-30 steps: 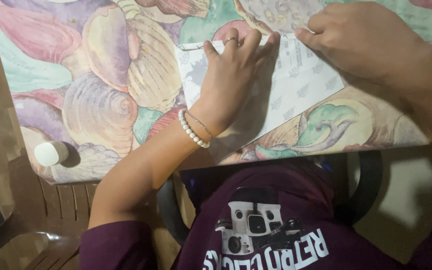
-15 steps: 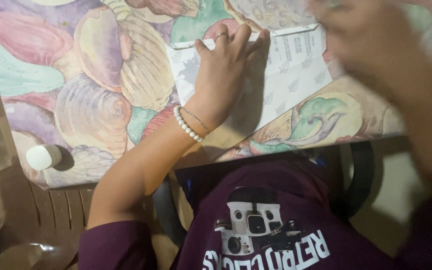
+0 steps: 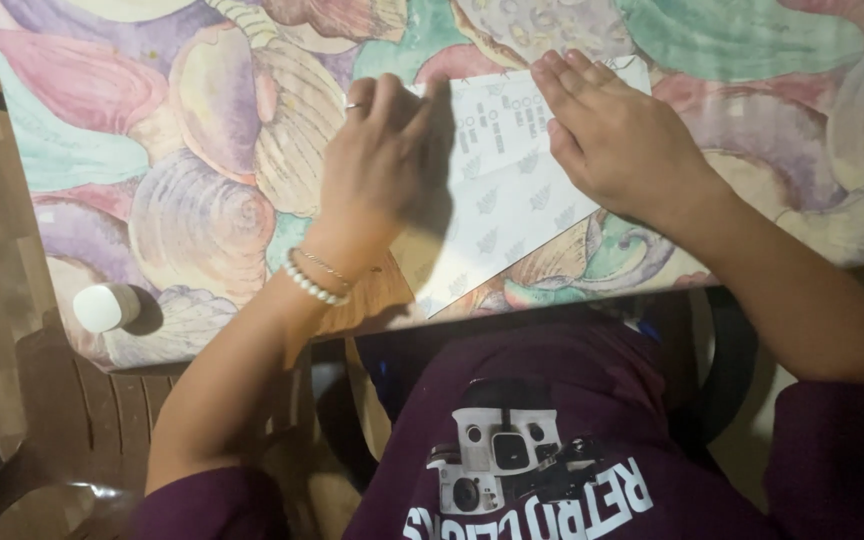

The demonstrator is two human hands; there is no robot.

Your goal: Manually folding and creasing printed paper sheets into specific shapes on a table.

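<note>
A white sheet of paper (image 3: pixel 504 190) with small grey printed marks lies at an angle on the shell-patterned tabletop (image 3: pixel 192 150). My left hand (image 3: pixel 377 165) rests flat on the paper's left part, fingers together, with a ring on one finger and a pearl bracelet at the wrist. My right hand (image 3: pixel 617 135) presses flat on the paper's upper right part, its fingertips near the top edge. Neither hand grips anything. Parts of the paper lie hidden under both hands.
A small white round-capped bottle (image 3: pixel 104 307) stands near the table's front left corner. A brown plastic chair (image 3: pixel 62 400) sits to the left below the table edge. My lap in a maroon printed shirt (image 3: pixel 532 450) fills the lower middle.
My right hand swung away in a blur, then came back down flat on the paper's upper right. My left hand stayed on the paper's left part. The view shifted a little.
</note>
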